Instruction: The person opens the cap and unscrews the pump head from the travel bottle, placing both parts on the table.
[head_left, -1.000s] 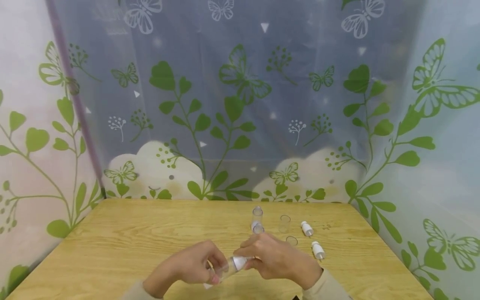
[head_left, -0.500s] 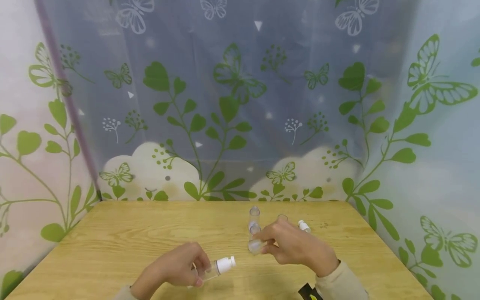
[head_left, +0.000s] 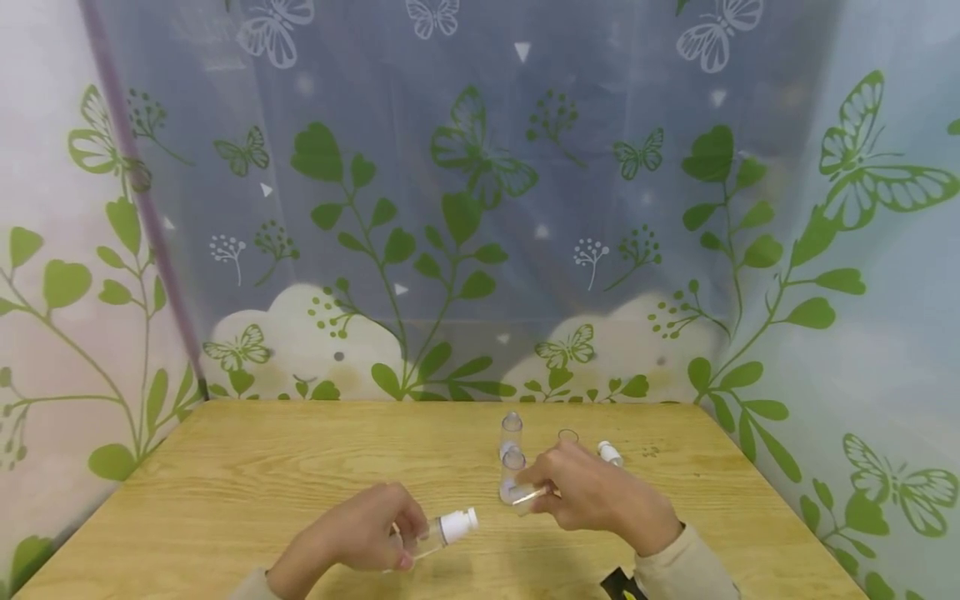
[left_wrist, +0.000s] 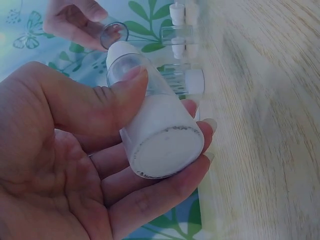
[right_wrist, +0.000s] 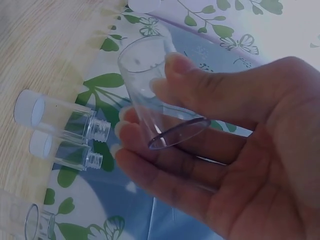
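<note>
My left hand (head_left: 375,529) grips a small clear pump bottle (left_wrist: 162,117) with a white inner base, fingers and thumb curled round its body. In the head view the bottle lies tilted, its white pump top (head_left: 457,526) pointing right. Off to the right, my right hand (head_left: 592,496) pinches a clear, open-ended plastic cylinder, like a bottle's overcap (right_wrist: 142,85), between thumb and fingers. Just beyond that hand, two clear bottles with white bases stand upright, the farther bottle (head_left: 512,432) behind the nearer bottle (head_left: 513,467); both have bare threaded necks in the right wrist view.
Behind the right hand, another clear cylinder (head_left: 567,436) and a white pump top (head_left: 609,452) are partly hidden. A black piece (head_left: 621,583) sits beside the right sleeve. Patterned curtains (head_left: 480,250) enclose the wooden table (head_left: 315,450) at the back and sides.
My right hand has left the pump bottle, moved right and taken hold of a clear cylinder, now tilted differently than half a second ago. The left hand keeps the bottle, shifted slightly left.
</note>
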